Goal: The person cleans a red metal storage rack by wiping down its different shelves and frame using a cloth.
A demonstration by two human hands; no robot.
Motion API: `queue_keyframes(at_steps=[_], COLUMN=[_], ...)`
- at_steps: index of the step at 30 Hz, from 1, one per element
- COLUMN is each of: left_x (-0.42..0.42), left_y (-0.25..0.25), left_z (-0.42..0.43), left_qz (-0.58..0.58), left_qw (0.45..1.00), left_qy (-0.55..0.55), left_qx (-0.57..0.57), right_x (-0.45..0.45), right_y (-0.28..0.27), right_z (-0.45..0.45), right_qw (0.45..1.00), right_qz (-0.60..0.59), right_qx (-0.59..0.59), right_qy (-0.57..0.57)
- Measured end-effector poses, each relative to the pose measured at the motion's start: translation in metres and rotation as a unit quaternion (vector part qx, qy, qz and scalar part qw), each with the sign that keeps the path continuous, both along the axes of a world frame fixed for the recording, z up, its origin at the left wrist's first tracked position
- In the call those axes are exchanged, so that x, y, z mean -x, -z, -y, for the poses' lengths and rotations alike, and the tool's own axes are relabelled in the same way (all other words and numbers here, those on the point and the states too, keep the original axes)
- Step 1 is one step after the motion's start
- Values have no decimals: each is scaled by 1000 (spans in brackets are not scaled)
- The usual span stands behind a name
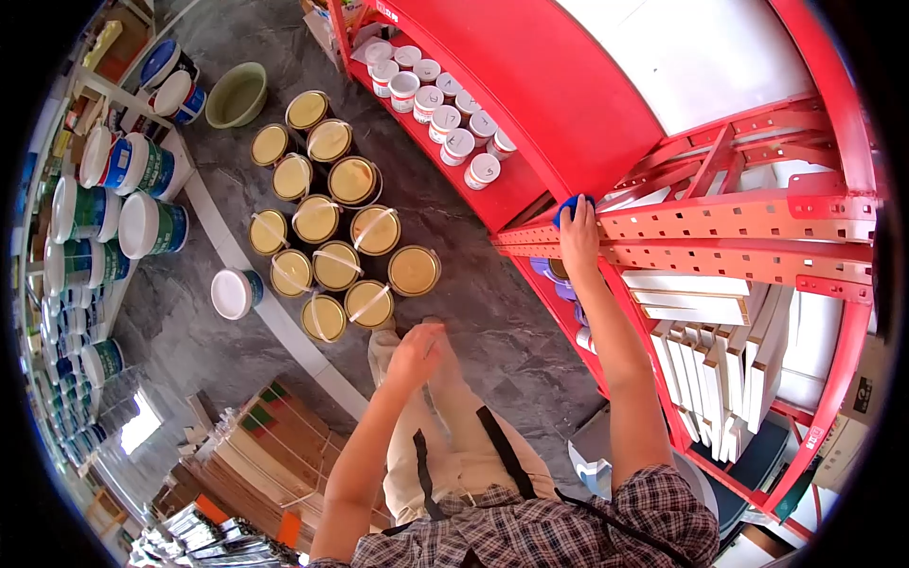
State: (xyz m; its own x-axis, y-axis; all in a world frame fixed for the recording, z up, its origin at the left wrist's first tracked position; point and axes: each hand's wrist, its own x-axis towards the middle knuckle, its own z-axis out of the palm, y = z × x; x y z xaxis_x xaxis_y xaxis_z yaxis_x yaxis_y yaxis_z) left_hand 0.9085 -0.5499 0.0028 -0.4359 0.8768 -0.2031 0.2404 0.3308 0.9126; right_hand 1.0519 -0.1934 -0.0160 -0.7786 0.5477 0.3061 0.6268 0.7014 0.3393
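Note:
My right hand (579, 232) is closed round a blue cloth (570, 210) and presses it against the corner of the red shelf, beside the perforated upright (720, 223). The red shelf board (530, 85) runs up and to the left from there. My left hand (417, 352) hangs in front of my legs with its fingers curled together; nothing shows in it. Near it on the floor stand several paint cans with gold lids (367, 303).
Small white-lidded cans (457, 144) line the lower red shelf. A green basin (237, 95) and a white-lidded bucket (233, 293) stand on the floor. Large buckets (142, 225) fill the left side. White boards (715, 379) lean at the right, cardboard stacks (284, 440) lower left.

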Motion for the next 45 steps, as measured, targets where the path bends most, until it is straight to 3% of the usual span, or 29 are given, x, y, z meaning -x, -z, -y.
queue_keyframes(at_steps=[2, 4, 10, 22, 28, 30, 39, 45], left_x=[3, 7, 8, 81, 143, 163, 218, 291], left_y=[0, -4, 13, 14, 9, 10, 15, 38], left_z=[-2, -6, -6, -64, -89, -97, -90, -149], left_qz=[-13, -6, 19, -13, -20, -34, -9, 5], left_qw=[1000, 1000, 999, 995, 993, 989, 991, 984], left_qy=[3, -7, -37, -83, -106, -106, -125, -177], left_qx=[1, 13, 15, -49, -38, -100, -35, -30], right_x=[-1, 1, 14, 156, 220, 233, 351, 477], right_y=[-2, -2, 17, 25, 36, 36, 32, 37], right_z=[-8, -13, -28, -73, -87, -90, -122, -153], right_qw=[999, 995, 997, 989, 991, 993, 995, 991], right_qz=[49, 95, -42, -67, -98, -92, -28, -27], right_qx=[-22, 35, 30, 60, 69, 61, 17, 1], right_qy=[-7, 7, -57, -121, -54, -47, -89, -128])
